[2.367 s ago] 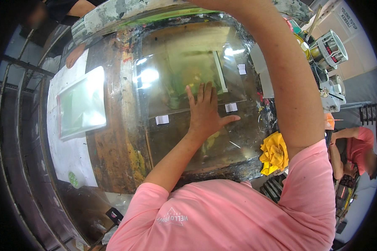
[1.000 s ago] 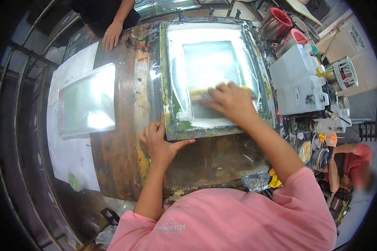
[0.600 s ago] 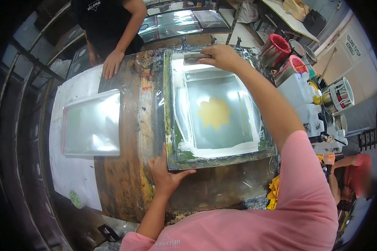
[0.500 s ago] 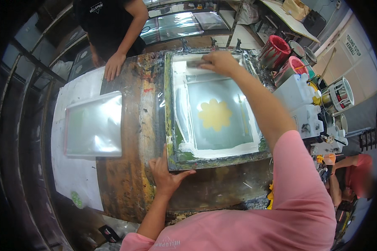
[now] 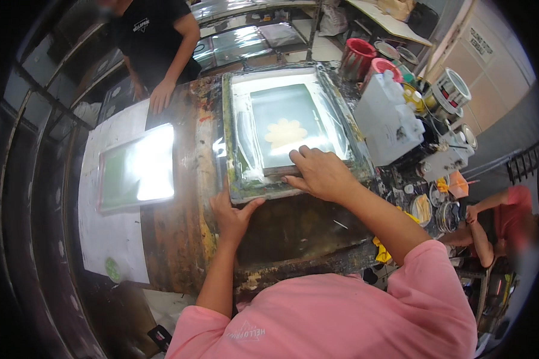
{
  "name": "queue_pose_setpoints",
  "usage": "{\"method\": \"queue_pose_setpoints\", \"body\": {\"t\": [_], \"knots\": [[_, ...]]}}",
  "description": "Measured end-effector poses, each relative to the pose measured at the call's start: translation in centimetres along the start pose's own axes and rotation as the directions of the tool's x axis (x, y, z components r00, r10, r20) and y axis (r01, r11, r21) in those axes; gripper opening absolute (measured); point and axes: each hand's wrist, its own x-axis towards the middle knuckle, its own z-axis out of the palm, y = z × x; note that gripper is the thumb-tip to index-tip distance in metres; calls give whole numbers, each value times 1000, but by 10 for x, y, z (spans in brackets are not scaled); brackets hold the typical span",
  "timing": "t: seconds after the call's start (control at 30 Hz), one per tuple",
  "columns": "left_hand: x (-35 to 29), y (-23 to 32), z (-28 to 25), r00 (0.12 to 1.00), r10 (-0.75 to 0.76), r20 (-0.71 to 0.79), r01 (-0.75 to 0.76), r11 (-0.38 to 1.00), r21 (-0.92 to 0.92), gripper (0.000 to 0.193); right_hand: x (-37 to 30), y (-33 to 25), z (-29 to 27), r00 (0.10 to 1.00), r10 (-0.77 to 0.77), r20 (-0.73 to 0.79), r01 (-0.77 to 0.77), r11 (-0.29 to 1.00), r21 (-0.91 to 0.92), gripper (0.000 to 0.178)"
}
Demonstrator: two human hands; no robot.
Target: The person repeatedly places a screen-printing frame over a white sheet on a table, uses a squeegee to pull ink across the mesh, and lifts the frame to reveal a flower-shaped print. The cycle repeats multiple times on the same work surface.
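Observation:
A screen printing frame (image 5: 226, 128) lies on the stained worktable, its mesh showing a pale flower shape (image 5: 286, 133). White ink streaks line the mesh borders. My right hand (image 5: 320, 173) is closed on a squeegee (image 5: 279, 171), mostly covered by my fingers, at the near end of the mesh just below the flower. At the frame's near left corner is my left hand (image 5: 230, 215), forefinger along the left side and thumb along the near edge, spread apart against the wood. Whatever lies under the screen cannot be made out clearly.
A shiny clear plastic stack (image 5: 135, 170) lies on white paper (image 5: 111, 242) at the left. Across the table, a person in black rests a hand (image 5: 163, 96) on it. Ink cans (image 5: 358, 60) and white jugs (image 5: 383, 122) crowd the right side. Another person (image 5: 509, 221) sits farther right.
My right hand has come from the far end of the screen to the near end with the squeegee. My left hand stays at the corner. The view has shifted slightly.

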Motion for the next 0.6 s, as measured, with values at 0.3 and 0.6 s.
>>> {"method": "queue_pose_setpoints", "body": {"t": [0.3,0.6], "knots": [[79,64,-27,984,-85,-158,-6,866,-500,107,74,-2,-103,809,-162,-566,29,971,-236,39],[24,31,5,964,-84,252,-25,915,403,101,132,18,-150,773,-195,-604,42,965,-258,43]]}}
